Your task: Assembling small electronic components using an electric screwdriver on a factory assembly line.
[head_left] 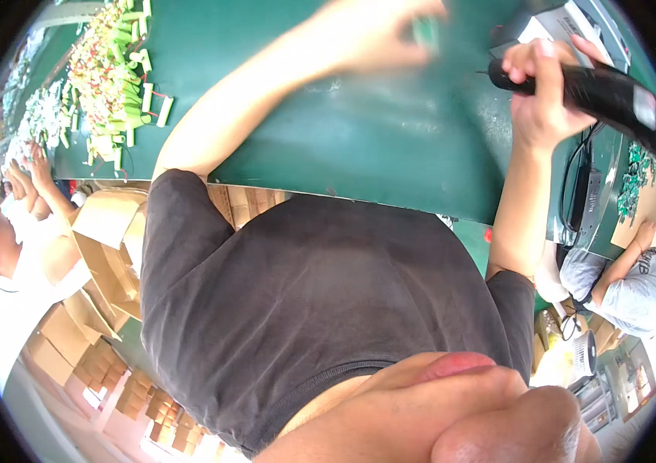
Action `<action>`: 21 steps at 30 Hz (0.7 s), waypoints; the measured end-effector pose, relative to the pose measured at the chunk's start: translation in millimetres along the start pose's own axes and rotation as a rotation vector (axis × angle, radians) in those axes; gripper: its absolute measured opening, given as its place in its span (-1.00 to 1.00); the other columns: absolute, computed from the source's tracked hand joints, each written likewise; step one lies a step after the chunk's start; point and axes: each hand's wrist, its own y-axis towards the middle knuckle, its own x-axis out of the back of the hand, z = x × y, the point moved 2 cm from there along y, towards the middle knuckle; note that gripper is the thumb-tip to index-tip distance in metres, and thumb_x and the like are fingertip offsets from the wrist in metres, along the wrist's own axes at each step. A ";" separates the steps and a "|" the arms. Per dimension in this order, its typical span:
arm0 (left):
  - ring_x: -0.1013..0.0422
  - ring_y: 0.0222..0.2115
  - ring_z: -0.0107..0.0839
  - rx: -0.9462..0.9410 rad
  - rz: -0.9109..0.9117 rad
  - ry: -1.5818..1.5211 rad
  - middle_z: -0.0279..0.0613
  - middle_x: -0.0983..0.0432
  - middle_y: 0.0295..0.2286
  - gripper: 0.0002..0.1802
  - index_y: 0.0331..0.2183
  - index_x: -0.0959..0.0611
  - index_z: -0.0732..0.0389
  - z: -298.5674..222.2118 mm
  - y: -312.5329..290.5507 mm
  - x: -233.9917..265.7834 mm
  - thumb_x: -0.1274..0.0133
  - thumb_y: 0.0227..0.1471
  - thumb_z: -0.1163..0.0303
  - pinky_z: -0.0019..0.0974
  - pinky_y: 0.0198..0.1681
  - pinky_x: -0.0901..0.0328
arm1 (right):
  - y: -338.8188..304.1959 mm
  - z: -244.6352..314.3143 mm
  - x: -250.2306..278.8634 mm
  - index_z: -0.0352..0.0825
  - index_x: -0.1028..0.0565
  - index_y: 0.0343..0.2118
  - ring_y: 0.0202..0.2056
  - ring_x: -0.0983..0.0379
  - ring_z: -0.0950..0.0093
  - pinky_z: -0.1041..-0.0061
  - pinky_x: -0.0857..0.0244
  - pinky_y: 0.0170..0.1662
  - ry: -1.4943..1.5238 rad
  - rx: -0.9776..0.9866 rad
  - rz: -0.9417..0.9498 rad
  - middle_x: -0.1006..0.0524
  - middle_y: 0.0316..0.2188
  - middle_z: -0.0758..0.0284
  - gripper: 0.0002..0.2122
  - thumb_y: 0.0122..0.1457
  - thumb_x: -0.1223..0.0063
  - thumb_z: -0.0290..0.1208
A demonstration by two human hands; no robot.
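My right hand (544, 96) is wrapped around a black electric screwdriver (613, 99), its narrow bit end toward the left and its body slanting down to the right. Over the far middle of the green table (343, 143), my left hand (382, 35) is smeared by motion. Between its thumb and fingers shows a small green piece (424, 32), too blurred to name its kind. The screwdriver tip and the left hand are apart.
Light-green cylindrical cells with wires (115, 81) lie heaped at the left. At the right are a white box (575, 31), a power strip (589, 204) and green circuit boards (635, 181). Co-workers sit on both sides; cardboard boxes (111, 239) stand at the left.
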 end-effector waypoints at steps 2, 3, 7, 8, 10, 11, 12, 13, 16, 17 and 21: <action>-0.46 -0.03 0.05 0.282 -0.110 0.283 0.12 -0.56 -0.11 -0.54 -0.19 -0.66 0.31 23.5 -0.8 60.6 -0.27 -0.20 0.31 -0.09 0.08 -0.36 | -1.4 -20.5 -11.1 -0.40 -0.25 0.10 -0.58 -0.43 0.43 0.36 -0.38 -0.45 -0.309 0.063 0.018 -0.54 -0.55 0.17 -0.59 0.21 -0.04 -0.76; -0.46 -0.03 0.06 0.461 -0.153 0.378 0.13 -0.56 -0.10 -0.48 -0.14 -0.64 0.31 52.4 0.4 80.7 -0.28 -0.18 0.27 -0.06 0.08 -0.36 | -5.5 -27.2 -17.4 -0.39 -0.24 0.12 -0.61 -0.39 0.45 0.36 -0.35 -0.47 -0.327 -0.017 0.047 -0.50 -0.59 0.20 -0.57 0.20 -0.01 -0.78; -0.44 0.01 0.12 0.753 -0.141 0.621 0.20 -0.54 -0.07 -0.31 0.00 -0.54 0.21 208.8 -24.4 159.5 -0.35 -0.16 0.13 -0.03 0.09 -0.34 | -9.2 -32.2 -23.9 -0.43 -0.27 0.16 -0.43 -0.41 0.65 0.65 -0.28 -0.36 -0.187 -0.077 0.028 -0.48 -0.36 0.39 -0.51 0.18 -0.17 -0.70; -0.46 -0.03 0.11 0.700 -0.139 0.664 0.17 -0.55 -0.13 -0.38 -0.04 -0.58 0.18 232.8 -30.8 168.3 -0.36 -0.16 0.17 -0.04 0.08 -0.35 | -8.7 -32.2 -25.0 -0.43 -0.25 0.16 -0.42 -0.41 0.65 0.65 -0.29 -0.35 -0.083 -0.104 0.044 -0.49 -0.34 0.35 -0.50 0.18 -0.15 -0.71; -0.46 -0.05 0.10 0.536 -0.153 0.680 0.15 -0.55 -0.16 -0.43 -0.07 -0.61 0.16 242.4 -30.5 161.2 -0.36 -0.15 0.19 -0.04 0.07 -0.35 | -10.6 -33.0 -21.3 -0.42 -0.23 0.18 -0.42 -0.42 0.64 0.65 -0.29 -0.35 -0.019 -0.083 0.033 -0.50 -0.34 0.34 -0.49 0.18 -0.14 -0.72; -0.46 -0.07 0.09 0.394 -0.173 0.705 0.13 -0.55 -0.19 -0.48 -0.10 -0.64 0.14 242.0 -27.5 158.2 -0.36 -0.15 0.21 -0.04 0.06 -0.36 | -12.3 -33.1 -21.0 -0.42 -0.22 0.19 -0.42 -0.43 0.62 0.64 -0.30 -0.35 0.064 -0.067 0.041 -0.50 -0.33 0.32 -0.47 0.17 -0.13 -0.73; -0.48 -0.11 0.03 0.392 -0.130 0.717 0.05 -0.55 -0.26 -0.65 -0.24 -0.69 0.16 244.0 -27.0 157.0 -0.36 -0.11 0.28 -0.06 0.01 -0.37 | -14.1 -33.0 -20.1 -0.41 -0.18 0.21 -0.47 -0.44 0.59 0.64 -0.31 -0.40 0.115 -0.097 0.027 -0.51 -0.38 0.30 -0.44 0.17 -0.12 -0.74; -0.48 -0.11 0.03 0.388 -0.126 0.706 0.05 -0.55 -0.26 -0.65 -0.24 -0.69 0.16 239.3 -24.2 152.5 -0.36 -0.11 0.28 -0.06 0.01 -0.37 | -15.6 -31.5 -15.0 -0.41 -0.18 0.21 -0.47 -0.44 0.59 0.64 -0.31 -0.40 0.106 -0.102 0.020 -0.51 -0.38 0.30 -0.44 0.17 -0.12 -0.74; -0.49 -0.18 -0.05 0.541 -0.097 0.798 -0.09 -0.55 -0.34 -0.85 -0.41 -0.71 0.20 231.7 -21.0 146.6 -0.31 -0.03 0.35 -0.08 -0.09 -0.38 | -10.7 -18.0 -9.2 -0.40 -0.14 0.23 -0.60 -0.39 0.57 0.61 -0.28 -0.53 0.032 -0.085 -0.023 -0.47 -0.52 0.34 -0.41 0.16 -0.11 -0.73; -0.49 -0.18 -0.05 0.552 -0.096 0.797 -0.09 -0.55 -0.34 -0.85 -0.41 -0.71 0.20 228.3 -24.6 146.7 -0.31 -0.03 0.35 -0.08 -0.09 -0.38 | -4.4 -6.4 -14.0 -0.40 -0.12 0.23 -0.65 -0.36 0.57 0.60 -0.26 -0.57 0.076 -0.072 -0.101 -0.44 -0.56 0.35 -0.41 0.16 -0.10 -0.73; -0.45 -0.13 0.00 0.316 -0.152 0.721 -0.05 -0.53 -0.30 -0.84 -0.43 -0.69 0.21 179.8 -1.3 114.4 -0.32 -0.07 0.36 -0.06 -0.06 -0.35 | 35.4 43.7 14.5 -0.39 -0.13 0.25 -0.69 -0.31 0.58 0.58 -0.28 -0.59 -0.109 0.273 -0.054 -0.38 -0.62 0.40 -0.46 0.23 -0.03 -0.63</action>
